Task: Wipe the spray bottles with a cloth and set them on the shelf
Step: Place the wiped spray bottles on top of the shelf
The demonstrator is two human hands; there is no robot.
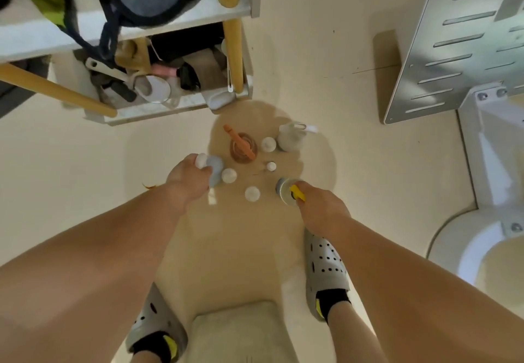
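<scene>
The person bends over a cluster of spray bottles on the floor (326,59), just in front of the shelf (181,107). The left hand (190,177) curls round a white-capped blue-grey bottle (215,168) at the cluster's left edge, and the right hand (321,209) grips a yellow-triggered bottle (285,191) at its right edge — whether either is lifted cannot be told. Between them stand an orange-triggered bottle (243,148) and a white jug (290,138).

The bare left forearm (119,232) and right forearm (397,266) stretch forward and down, well apart (backs of the hands toward the camera). The left hand (189,177) grips a white-capped bottle (202,160) at its top; the right hand (321,210) grips a yellow-triggered bottle (285,191).
</scene>
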